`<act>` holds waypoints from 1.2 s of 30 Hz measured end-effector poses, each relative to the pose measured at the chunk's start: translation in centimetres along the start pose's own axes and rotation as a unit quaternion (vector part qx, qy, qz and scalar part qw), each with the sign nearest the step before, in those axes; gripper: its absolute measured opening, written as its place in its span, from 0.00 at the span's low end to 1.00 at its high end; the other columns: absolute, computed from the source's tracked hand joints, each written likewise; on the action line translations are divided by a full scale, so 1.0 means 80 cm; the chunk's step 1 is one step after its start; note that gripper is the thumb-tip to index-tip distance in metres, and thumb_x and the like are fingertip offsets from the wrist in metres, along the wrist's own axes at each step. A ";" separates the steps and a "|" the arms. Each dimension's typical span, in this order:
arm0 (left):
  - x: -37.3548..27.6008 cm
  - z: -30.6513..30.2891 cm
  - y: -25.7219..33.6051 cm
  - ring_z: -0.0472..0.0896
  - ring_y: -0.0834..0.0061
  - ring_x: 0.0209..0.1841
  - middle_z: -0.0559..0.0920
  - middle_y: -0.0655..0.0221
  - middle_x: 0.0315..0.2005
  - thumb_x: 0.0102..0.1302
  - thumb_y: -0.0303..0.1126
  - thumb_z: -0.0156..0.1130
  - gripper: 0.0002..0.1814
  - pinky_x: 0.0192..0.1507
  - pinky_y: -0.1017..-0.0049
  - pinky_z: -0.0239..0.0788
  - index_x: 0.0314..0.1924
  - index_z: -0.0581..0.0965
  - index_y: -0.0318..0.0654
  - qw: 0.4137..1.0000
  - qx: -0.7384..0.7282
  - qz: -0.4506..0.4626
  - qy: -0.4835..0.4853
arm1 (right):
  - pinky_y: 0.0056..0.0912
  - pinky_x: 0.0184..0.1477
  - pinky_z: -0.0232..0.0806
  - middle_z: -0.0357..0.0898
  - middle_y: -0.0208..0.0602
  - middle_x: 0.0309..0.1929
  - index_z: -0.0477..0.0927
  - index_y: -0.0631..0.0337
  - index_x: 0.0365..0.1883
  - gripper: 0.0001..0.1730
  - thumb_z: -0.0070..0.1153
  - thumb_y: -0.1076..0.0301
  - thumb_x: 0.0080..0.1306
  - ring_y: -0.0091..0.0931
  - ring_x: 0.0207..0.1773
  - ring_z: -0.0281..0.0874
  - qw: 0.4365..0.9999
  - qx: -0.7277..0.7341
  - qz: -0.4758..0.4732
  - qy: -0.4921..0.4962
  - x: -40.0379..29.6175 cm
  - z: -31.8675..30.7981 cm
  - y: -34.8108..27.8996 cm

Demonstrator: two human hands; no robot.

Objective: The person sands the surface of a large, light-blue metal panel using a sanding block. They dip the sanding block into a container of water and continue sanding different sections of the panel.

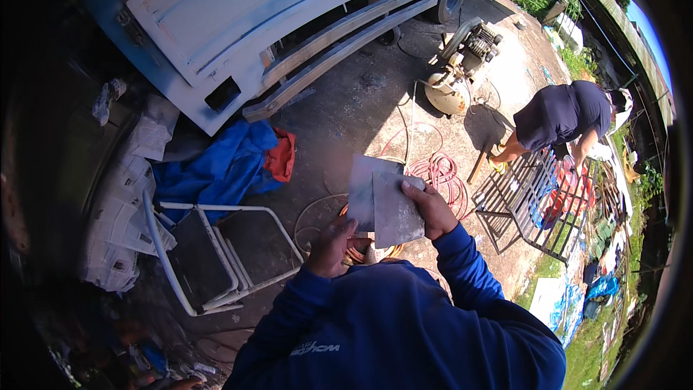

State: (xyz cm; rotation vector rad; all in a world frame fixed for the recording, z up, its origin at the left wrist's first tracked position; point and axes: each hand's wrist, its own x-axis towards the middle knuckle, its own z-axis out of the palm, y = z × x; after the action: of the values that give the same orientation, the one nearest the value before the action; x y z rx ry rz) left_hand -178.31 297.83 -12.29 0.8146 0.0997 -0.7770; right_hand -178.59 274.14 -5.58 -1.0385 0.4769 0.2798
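My left hand (331,248) grips the lower left edge of a flat, smooth grey plate (361,189), its thumb lying against the plate. My right hand (435,210) holds a second flat plate (394,216), whose grey face is scuffed and speckled, with the thumb on top near the upper right corner. This second plate overlaps the first and hides part of it. Whether the two faces touch, I cannot tell. Both hands are in front of my chest, above the concrete ground.
A white and blue truck body (227,27) spans the upper left. An air compressor (452,86) stands ahead, with coiled red hose (441,173) nearer. A white-framed folding step stool (216,260) and blue tarp (216,162) lie left. Another person (566,114) bends over a metal rack (533,200) at right.
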 end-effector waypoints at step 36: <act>0.047 -0.072 0.070 0.77 0.64 0.61 0.78 0.62 0.58 0.67 0.29 0.62 0.22 0.64 0.65 0.67 0.60 0.73 0.29 0.994 -0.004 0.049 -0.094 | 0.37 0.58 0.73 0.81 0.36 0.53 0.74 0.63 0.58 0.18 0.56 0.64 0.74 0.29 0.55 0.80 0.890 0.327 -0.298 0.105 0.019 0.106 0.055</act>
State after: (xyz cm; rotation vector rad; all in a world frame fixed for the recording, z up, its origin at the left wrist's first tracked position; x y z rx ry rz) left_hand -170.72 302.01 -14.20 0.7299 -0.1034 -0.7566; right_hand -177.14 283.67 -6.17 -0.5039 0.3811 -0.5260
